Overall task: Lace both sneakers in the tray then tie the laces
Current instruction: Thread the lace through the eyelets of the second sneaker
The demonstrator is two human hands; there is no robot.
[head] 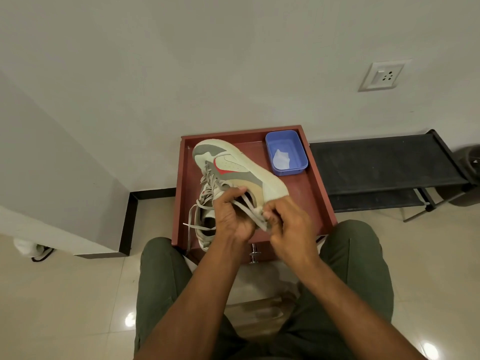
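Both hands: left hand (230, 215) around sneaker (233, 167); right hand (288, 229) (fingertips) pinching lace (255, 216)

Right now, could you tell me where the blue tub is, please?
The blue tub sits in the red tray's far right corner, beside the tilted sneaker's sole.

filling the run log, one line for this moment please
left hand: grips lace | right hand: pinches lace | sneaker: tilted over tray

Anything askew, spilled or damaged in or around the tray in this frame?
Nothing spilled or damaged. The sneaker lies tipped on its side in the red tray, held by both hands, and one loose lace end trails over the near rim, which fits lacing in progress. The blue tub sits upright in the far right corner.
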